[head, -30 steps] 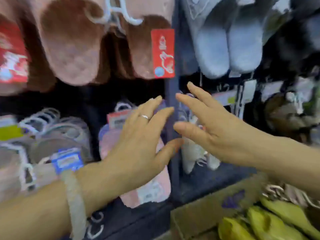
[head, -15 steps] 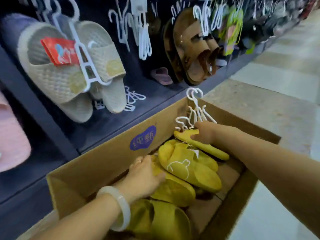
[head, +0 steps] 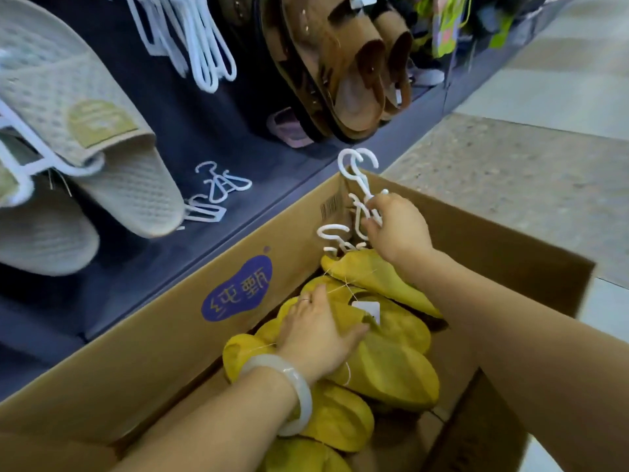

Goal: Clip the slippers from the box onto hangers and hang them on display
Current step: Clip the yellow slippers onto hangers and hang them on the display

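An open cardboard box (head: 177, 338) stands on the floor against the display and holds several yellow slippers (head: 391, 366). My left hand (head: 318, 330) rests on a yellow slipper pair in the middle of the box, fingers curled over its edge beside a white tag (head: 367, 310). My right hand (head: 396, 229) pinches a white plastic hanger (head: 357, 172) at the box's far corner, its hook pointing up. More white hangers (head: 335, 238) lie in that corner just below.
Beige woven slippers (head: 102, 158) hang on the dark display at left. Brown sandals (head: 354, 69) hang at top centre beside empty white hangers (head: 200, 39). Loose hangers (head: 218, 192) lie on the dark shelf base. Tiled floor (head: 510, 178) stretches to the right.
My view dropped from the display wall to the box. Both hands left the hanging slippers; the left now lies on a yellow pair and the right has lifted a white hanger.
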A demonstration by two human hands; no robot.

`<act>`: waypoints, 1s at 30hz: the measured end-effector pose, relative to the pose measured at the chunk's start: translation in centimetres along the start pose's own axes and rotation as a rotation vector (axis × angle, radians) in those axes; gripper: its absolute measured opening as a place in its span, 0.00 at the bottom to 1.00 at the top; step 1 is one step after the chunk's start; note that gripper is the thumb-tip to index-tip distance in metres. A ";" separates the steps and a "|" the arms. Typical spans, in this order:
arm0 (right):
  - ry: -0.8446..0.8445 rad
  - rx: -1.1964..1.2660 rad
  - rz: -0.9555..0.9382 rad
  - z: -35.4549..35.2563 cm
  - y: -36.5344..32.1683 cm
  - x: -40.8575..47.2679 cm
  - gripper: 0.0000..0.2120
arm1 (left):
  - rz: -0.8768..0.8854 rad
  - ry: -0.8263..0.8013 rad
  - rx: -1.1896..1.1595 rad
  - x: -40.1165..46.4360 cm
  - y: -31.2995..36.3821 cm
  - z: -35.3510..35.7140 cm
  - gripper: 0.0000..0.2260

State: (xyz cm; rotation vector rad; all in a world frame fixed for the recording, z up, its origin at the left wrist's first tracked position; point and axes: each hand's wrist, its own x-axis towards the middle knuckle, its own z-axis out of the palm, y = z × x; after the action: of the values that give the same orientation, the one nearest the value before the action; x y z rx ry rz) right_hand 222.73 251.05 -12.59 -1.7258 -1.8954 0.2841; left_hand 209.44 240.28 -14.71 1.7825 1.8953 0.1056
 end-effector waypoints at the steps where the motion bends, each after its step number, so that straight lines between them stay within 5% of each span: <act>1: -0.053 -0.006 -0.058 0.8 -0.3 0.4 0.13 | -0.015 -0.016 0.000 0.4 0.1 0.4 0.42; 4: -0.367 0.068 -0.046 3.6 -0.9 1.5 0.31 | -0.085 -0.074 -0.057 1.0 0.1 1.5 0.46; 6: -0.495 0.059 0.034 5.3 -0.8 1.9 0.30 | -0.138 -0.065 -0.091 1.2 0.1 2.1 0.45; 9: -0.462 0.045 0.024 6.8 -0.3 1.7 0.08 | -0.150 -0.047 -0.114 1.2 -0.3 2.7 0.45; 19: -0.482 0.227 -0.216 0.7 -4.0 0.4 0.20 | -0.087 -0.081 -0.143 -0.2 -2.2 1.8 0.45; 21: -0.371 0.338 -0.217 -1.3 -5.7 0.3 0.20 | -0.101 -0.072 -0.140 -0.7 -3.1 1.0 0.43; 24: -0.187 0.792 0.025 -3.8 -5.6 1.5 0.16 | -0.096 -0.063 -0.155 -1.4 -4.4 -0.1 0.42; 26: -0.313 0.944 0.302 -4.0 -4.1 2.2 0.17 | -0.083 -0.060 -0.163 -1.7 -4.9 -0.2 0.41; 30: -0.580 0.789 0.742 -0.1 0.4 0.7 0.18 | -0.101 -0.055 -0.186 -1.9 -4.8 0.2 0.39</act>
State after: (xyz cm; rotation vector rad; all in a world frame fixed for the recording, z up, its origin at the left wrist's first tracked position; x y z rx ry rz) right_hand 223.15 251.76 -12.49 -1.7547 -1.0683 1.6984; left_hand 205.13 237.80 -16.27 1.5492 1.8679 0.1886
